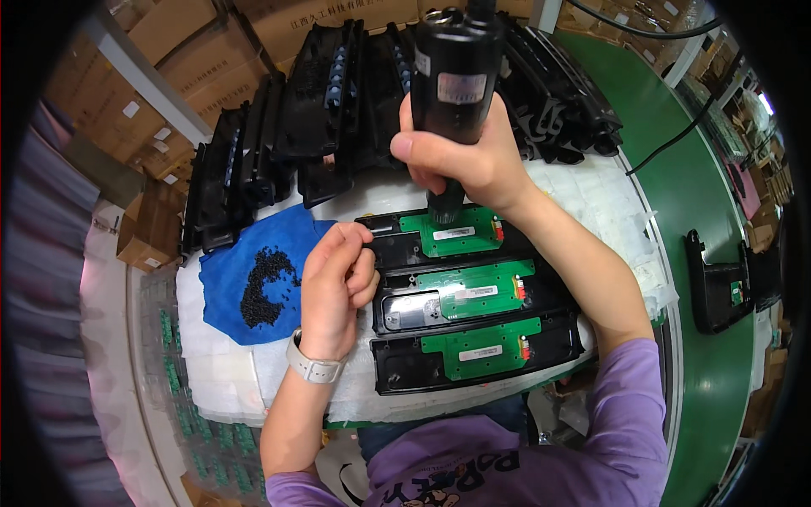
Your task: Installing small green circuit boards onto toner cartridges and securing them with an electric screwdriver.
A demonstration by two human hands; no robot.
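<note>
My right hand is wrapped round a black electric screwdriver, held upright. Its lower end is over the green circuit board in the farthest black plastic panel; whether the tip touches a screw is hidden. Beside that panel's left end, my left hand has its fingers curled together, and what they pinch, if anything, does not show. Two more panels lie nearer me, a middle one with a green board and a near one with another board. A blue cloth left of my hand bears a pile of small black screws.
Large black plastic housings are stacked along the far side of the white-covered table. Cardboard boxes stand behind them. On the right, a green work surface carries a black housing part and a black cable.
</note>
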